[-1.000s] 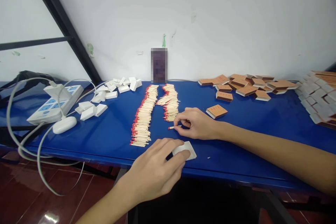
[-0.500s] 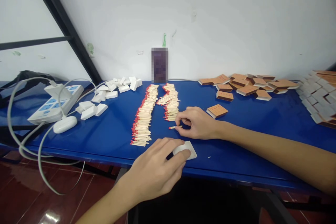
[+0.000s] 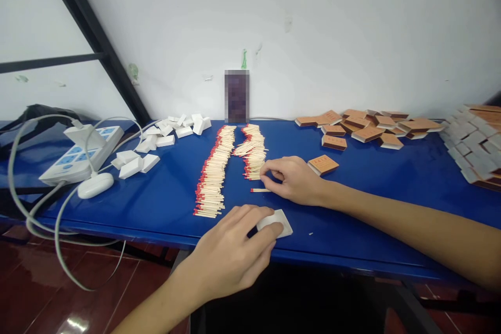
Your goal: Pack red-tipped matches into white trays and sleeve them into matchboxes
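My left hand (image 3: 237, 253) grips a small white matchbox tray (image 3: 285, 222) at the table's front edge, fingers across its top. Its inside is mostly hidden. Above it, my right hand (image 3: 293, 180) is closed in a pinch at the near end of the shorter row of matches (image 3: 254, 152). Whether a match is between its fingertips cannot be made out. A single match (image 3: 259, 190) with a red head lies on the table just below these fingertips. To the left runs a longer row of red-headed matches (image 3: 211, 177).
White trays (image 3: 131, 167) lie in a loose pile at left, near a power strip (image 3: 82, 154) with white cables. Orange matchbox sleeves (image 3: 367, 133) are heaped at back right, one sleeve (image 3: 323, 163) beside my right wrist. Stacked boxes (image 3: 475, 141) stand far right. A pixelated dark rectangle (image 3: 237, 96) leans against the wall.
My right hand's fingertips have moved up slightly, off the single match and towards the near end of the shorter row. The left hand and the tray have stayed in place.
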{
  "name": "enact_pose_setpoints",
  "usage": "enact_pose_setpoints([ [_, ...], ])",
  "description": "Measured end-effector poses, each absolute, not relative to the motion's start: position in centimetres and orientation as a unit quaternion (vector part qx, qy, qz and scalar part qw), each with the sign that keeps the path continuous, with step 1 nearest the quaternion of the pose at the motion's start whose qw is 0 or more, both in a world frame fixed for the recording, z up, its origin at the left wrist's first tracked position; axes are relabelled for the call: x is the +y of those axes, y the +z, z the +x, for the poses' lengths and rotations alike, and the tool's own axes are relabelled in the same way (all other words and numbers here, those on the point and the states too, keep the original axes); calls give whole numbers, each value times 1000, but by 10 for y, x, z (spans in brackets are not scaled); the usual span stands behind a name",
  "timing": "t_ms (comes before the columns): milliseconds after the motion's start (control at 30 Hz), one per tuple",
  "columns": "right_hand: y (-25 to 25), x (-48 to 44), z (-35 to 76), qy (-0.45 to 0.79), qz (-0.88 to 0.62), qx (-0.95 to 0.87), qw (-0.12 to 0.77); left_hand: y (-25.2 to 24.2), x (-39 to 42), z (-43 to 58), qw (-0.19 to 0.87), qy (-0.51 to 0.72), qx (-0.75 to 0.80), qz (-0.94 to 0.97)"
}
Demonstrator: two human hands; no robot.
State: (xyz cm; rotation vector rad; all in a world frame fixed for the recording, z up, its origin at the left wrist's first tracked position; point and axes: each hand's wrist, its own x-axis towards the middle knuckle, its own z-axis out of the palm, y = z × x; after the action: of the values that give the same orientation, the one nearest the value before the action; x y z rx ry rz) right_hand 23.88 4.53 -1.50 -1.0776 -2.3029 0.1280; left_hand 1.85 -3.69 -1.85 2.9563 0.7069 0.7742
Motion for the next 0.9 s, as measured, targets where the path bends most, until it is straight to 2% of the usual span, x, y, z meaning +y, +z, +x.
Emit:
enact_pose_setpoints([
  [500, -14, 43, 240, 15, -351, -897, 269, -19, -37, 19, 1, 242, 229, 943],
  [900, -18, 46, 240, 32, -358, -889, 285, -19, -37, 20, 9, 240, 230, 943],
])
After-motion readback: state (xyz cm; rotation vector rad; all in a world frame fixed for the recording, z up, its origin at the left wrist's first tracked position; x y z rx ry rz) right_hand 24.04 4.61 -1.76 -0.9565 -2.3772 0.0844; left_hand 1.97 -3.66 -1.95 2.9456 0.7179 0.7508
